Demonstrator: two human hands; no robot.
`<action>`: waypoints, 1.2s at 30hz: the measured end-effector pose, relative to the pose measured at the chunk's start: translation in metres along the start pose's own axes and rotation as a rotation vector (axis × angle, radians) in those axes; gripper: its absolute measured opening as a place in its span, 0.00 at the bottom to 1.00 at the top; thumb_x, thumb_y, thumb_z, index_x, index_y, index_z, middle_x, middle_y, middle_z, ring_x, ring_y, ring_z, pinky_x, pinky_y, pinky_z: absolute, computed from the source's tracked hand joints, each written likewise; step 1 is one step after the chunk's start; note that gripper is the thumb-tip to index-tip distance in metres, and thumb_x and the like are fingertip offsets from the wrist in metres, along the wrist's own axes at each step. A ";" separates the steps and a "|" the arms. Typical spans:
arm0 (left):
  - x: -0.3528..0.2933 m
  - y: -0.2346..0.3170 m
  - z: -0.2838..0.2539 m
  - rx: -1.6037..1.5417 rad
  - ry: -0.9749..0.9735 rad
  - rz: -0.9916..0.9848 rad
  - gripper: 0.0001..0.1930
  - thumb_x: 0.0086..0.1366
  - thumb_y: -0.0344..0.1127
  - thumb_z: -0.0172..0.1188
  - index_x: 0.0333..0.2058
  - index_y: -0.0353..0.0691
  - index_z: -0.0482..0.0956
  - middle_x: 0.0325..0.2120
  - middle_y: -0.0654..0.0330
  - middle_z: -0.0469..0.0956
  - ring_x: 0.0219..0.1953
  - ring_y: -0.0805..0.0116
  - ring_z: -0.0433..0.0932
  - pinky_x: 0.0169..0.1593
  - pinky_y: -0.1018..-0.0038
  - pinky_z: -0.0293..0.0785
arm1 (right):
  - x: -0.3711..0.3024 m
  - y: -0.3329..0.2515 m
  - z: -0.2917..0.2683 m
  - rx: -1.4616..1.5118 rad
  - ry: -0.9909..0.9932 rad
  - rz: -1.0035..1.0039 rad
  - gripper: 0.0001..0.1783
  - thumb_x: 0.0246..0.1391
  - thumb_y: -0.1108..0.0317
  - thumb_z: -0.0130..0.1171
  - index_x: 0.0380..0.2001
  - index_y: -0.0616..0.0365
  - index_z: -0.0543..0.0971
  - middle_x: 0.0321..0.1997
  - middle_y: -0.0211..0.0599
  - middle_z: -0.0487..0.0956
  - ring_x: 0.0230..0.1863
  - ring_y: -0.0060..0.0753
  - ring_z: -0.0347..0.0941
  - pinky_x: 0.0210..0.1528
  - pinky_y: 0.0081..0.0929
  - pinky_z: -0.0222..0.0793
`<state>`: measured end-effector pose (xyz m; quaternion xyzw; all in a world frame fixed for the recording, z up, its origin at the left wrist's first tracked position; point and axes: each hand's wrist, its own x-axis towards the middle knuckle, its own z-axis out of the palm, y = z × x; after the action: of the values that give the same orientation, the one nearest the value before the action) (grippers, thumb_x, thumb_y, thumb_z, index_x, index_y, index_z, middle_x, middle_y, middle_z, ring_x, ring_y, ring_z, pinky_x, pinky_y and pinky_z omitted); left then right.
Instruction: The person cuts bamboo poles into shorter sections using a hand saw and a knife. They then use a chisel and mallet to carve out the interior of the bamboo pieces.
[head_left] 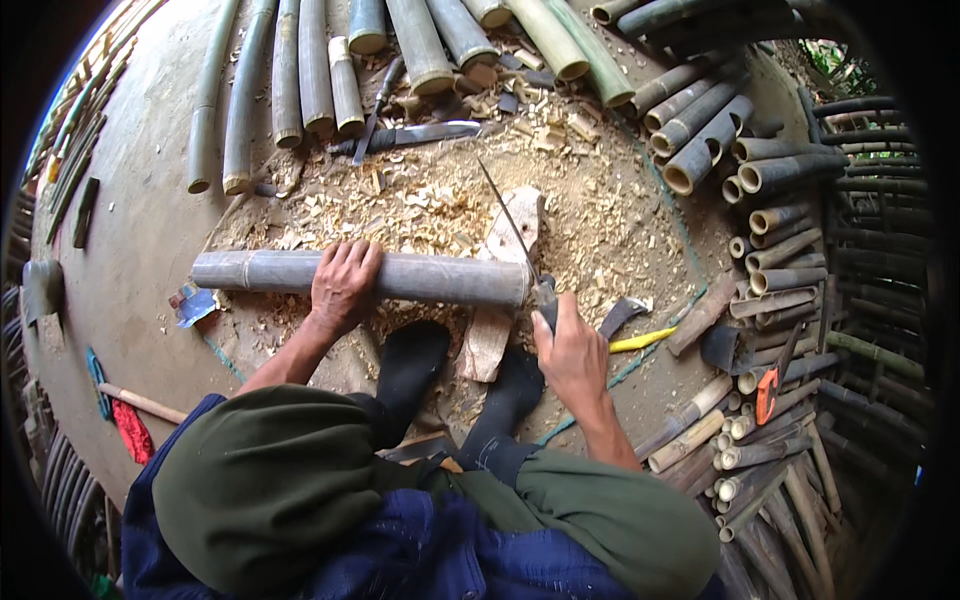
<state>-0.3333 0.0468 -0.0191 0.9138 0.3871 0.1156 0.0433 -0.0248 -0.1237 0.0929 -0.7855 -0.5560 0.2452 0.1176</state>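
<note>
A thick grey bamboo pole [420, 276] lies crosswise in front of me, its right end resting on a pale wooden block [490, 343]. My left hand [346, 283] is closed over the pole around its middle, pressing from above. In my right hand [573, 350] is the dark handle of a long-bladed tool [512, 221]. Its thin blade points away and slightly left, beside the pole's cut right end. The blade shows almost edge-on, so I cannot tell a knife from a saw. My feet in dark socks [412, 365] are on the near side of the pole.
Wood shavings [390, 215] cover the ground. Beyond them lie a knife [425, 134] and several bamboo poles [316, 70]. A hooked blade with a yellow handle [640, 341] lies right of my right hand. Farther right are stacked bamboo pieces [775, 225] and an orange-handled saw [768, 394].
</note>
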 end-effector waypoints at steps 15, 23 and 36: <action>-0.007 0.001 0.001 0.065 0.050 0.016 0.21 0.60 0.33 0.61 0.52 0.36 0.76 0.45 0.52 0.81 0.51 0.53 0.81 0.60 0.57 0.73 | -0.004 -0.001 -0.022 0.203 0.039 0.011 0.18 0.68 0.63 0.65 0.48 0.66 0.73 0.29 0.60 0.83 0.34 0.59 0.86 0.34 0.47 0.78; -0.007 0.003 0.001 0.032 0.006 -0.002 0.29 0.54 0.34 0.67 0.56 0.38 0.75 0.52 0.49 0.80 0.56 0.50 0.79 0.62 0.53 0.72 | 0.011 0.024 0.020 -0.050 -0.005 0.018 0.17 0.70 0.59 0.63 0.43 0.63 0.71 0.26 0.59 0.82 0.27 0.65 0.83 0.30 0.55 0.76; 0.050 -0.025 -0.024 -0.225 -0.810 -0.109 0.42 0.34 0.58 0.88 0.45 0.41 0.82 0.38 0.50 0.87 0.45 0.47 0.86 0.53 0.52 0.79 | 0.010 0.029 0.022 -0.110 -0.153 0.165 0.16 0.71 0.60 0.60 0.44 0.62 0.71 0.28 0.61 0.83 0.30 0.60 0.85 0.33 0.50 0.81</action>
<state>-0.3227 0.0998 0.0093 0.8532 0.3713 -0.2136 0.2974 -0.0097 -0.1266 0.0580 -0.8130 -0.5092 0.2822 0.0111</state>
